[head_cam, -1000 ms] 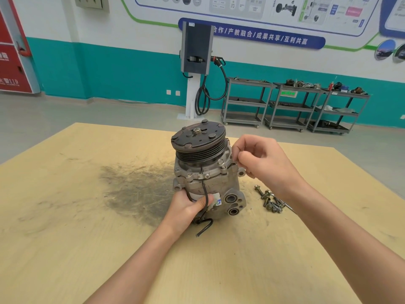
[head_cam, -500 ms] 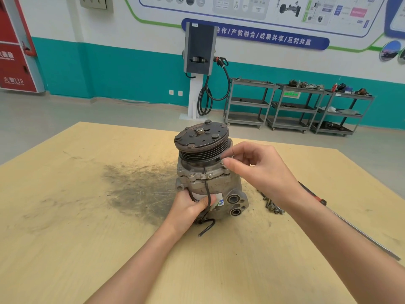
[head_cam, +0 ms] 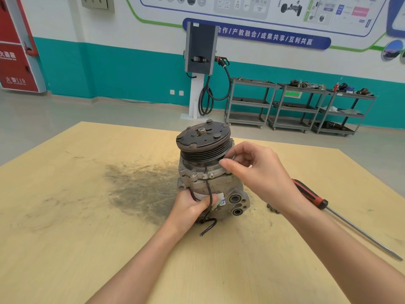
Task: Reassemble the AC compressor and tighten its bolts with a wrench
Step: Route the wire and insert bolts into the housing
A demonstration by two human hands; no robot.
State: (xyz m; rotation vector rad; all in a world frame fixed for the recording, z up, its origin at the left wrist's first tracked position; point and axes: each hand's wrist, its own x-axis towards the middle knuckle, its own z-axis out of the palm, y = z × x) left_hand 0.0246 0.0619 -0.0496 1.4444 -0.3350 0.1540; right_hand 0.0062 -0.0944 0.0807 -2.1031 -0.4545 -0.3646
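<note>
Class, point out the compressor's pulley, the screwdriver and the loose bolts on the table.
pulley [head_cam: 202, 140]: head view, on its dark front plate.
screwdriver [head_cam: 308, 194]: head view, on its red and black handle.
loose bolts [head_cam: 272, 208]: head view, on the small cluster beside the right forearm.

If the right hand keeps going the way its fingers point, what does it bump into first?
Probably the compressor. The right hand points left with its fingertips already at the rim just under the grooved pulley, so it would likely meet that metal edge first, though depth is hard to judge.

A red-handled screwdriver lies on the wooden table, with grey shelf carts near the teal-banded wall.
</note>
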